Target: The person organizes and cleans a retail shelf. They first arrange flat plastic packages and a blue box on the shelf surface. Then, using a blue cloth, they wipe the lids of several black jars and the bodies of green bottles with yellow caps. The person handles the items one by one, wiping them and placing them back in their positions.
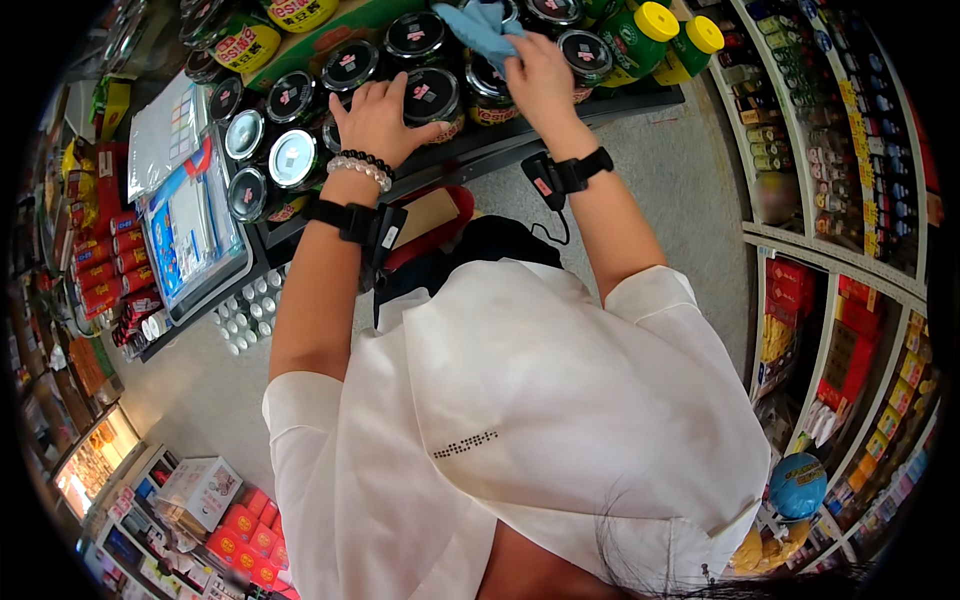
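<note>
Several glass jars with black lids stand in rows on a dark shelf. My left hand [382,120] is spread over them, its fingers touching the side of a black-lidded jar [431,94] and its thumb along that jar's front. A light blue cloth [480,30] is held in my right hand [536,79], above another black-lidded jar [486,79]. To the right of this hand stands a further jar [585,52]. Silver-topped jars [292,157] are left of my left wrist. The undersides of both hands are hidden.
Green bottles with yellow caps [656,22] stand at the shelf's right end. Plastic-wrapped papers [191,232] lie on the left. Below are stacked cans [247,311] on the floor. Stocked shelving [817,247] runs along the right; red boxes [247,536] and a white carton [199,491] are at lower left.
</note>
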A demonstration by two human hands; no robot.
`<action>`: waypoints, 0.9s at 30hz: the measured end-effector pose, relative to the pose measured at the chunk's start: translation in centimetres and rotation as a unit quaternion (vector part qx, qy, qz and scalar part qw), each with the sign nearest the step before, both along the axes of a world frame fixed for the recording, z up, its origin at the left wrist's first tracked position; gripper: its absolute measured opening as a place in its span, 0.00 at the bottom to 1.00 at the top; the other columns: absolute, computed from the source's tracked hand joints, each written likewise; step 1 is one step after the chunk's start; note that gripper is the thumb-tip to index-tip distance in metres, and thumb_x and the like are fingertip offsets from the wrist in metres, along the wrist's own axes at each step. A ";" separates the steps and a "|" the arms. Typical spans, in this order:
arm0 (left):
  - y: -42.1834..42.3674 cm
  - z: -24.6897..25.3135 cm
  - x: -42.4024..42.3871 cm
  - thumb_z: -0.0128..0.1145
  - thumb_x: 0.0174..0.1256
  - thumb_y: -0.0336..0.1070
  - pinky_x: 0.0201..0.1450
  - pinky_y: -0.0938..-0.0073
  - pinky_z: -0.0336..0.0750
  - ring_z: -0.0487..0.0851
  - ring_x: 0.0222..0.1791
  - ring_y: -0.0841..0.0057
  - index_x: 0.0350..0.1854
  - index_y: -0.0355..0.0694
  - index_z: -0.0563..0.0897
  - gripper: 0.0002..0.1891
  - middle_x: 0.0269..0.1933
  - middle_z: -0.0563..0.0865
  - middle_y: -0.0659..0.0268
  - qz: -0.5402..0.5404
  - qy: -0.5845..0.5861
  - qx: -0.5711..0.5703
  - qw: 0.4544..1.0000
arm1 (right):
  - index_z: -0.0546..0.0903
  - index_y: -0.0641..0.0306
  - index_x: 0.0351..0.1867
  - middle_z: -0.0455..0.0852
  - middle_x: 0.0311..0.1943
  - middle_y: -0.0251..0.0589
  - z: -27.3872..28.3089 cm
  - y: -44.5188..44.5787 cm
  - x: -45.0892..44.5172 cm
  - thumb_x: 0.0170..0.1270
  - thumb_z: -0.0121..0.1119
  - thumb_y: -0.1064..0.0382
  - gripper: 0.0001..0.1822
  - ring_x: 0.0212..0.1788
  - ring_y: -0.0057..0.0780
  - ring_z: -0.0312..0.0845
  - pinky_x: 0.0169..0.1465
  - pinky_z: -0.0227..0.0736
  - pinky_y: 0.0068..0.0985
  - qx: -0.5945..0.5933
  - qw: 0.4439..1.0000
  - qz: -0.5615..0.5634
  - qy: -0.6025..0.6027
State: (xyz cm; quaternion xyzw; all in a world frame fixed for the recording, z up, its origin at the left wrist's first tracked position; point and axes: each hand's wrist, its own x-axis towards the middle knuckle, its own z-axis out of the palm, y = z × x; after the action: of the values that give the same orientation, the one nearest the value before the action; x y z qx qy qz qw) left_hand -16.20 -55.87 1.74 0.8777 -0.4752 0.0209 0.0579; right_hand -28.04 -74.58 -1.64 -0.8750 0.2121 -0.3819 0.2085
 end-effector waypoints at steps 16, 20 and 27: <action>-2.0 2.6 2.3 0.67 0.47 0.53 0.64 0.43 0.58 0.65 0.66 0.53 0.71 0.51 0.59 0.46 0.70 0.62 0.56 -0.113 0.097 0.172 0.974 | 0.80 0.57 0.48 0.77 0.49 0.41 -1.8 -1.8 -0.6 0.59 0.53 0.66 0.15 0.51 0.44 0.73 0.53 0.72 0.38 0.086 0.993 0.078 0.010; -2.4 1.1 1.0 0.70 0.44 0.52 0.55 0.65 0.73 0.76 0.55 0.53 0.63 0.43 0.70 0.41 0.60 0.70 0.45 -0.085 0.116 0.017 0.990 | 0.79 0.58 0.49 0.77 0.50 0.43 -1.9 -1.5 -0.5 0.59 0.53 0.67 0.16 0.51 0.44 0.74 0.52 0.72 0.36 0.049 0.996 0.075 0.010; -4.2 3.0 -0.2 0.64 0.44 0.66 0.46 0.59 0.78 0.83 0.44 0.56 0.61 0.42 0.71 0.44 0.44 0.82 0.50 -0.020 0.062 0.102 0.993 | 0.79 0.56 0.49 0.77 0.49 0.41 -2.2 -1.2 -0.5 0.59 0.55 0.65 0.15 0.50 0.43 0.74 0.51 0.73 0.36 0.041 0.998 0.046 0.011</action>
State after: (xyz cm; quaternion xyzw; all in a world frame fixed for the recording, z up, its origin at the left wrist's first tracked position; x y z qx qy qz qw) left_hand -16.38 -60.05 4.78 0.8691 -0.4874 -0.0836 -0.0025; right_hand -28.52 -75.81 -3.83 -0.8786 0.1896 -0.3531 0.2596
